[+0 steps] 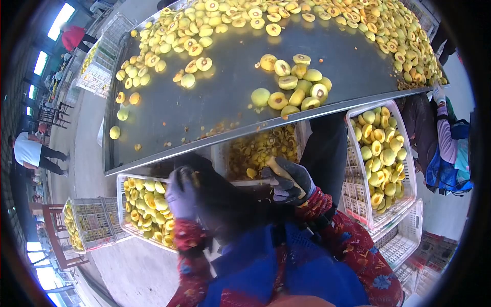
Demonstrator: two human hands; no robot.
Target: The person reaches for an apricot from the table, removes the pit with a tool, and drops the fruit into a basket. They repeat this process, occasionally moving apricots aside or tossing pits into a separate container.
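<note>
**Gloved hands working fruit below a metal tabletop**

I am looking down from a head camera at my own two gloved hands, held close to my chest just below the near edge of a long metal tabletop [215, 97]. My right hand [287, 180], in a dark grey glove, has its grip closed around a yellow fruit piece [280, 170], which pokes out above the fingers and sits just under the tabletop's near edge. My left hand [180, 193], in a pale purple glove, is raised with its fingers curled; something small and yellow shows at its top, but I cannot tell whether the grip actually holds it.

On the tabletop, a small cluster of halved fruit [292, 87] lies near the near edge, right of the middle. A far bigger spread of halves [286, 20] covers the far edge and the right end, with loose pieces scattered toward the left end.

Below the tabletop, a white crate [404, 169] full of halves stands to my right, and another crate [123, 204] full of halves stands to my left. Between them, under the near edge, a bin of scraps [263, 148] is visible.

A person in a white top [28, 149] stands well off to the left, and another person's sleeve [446, 134] shows at the right.
</note>
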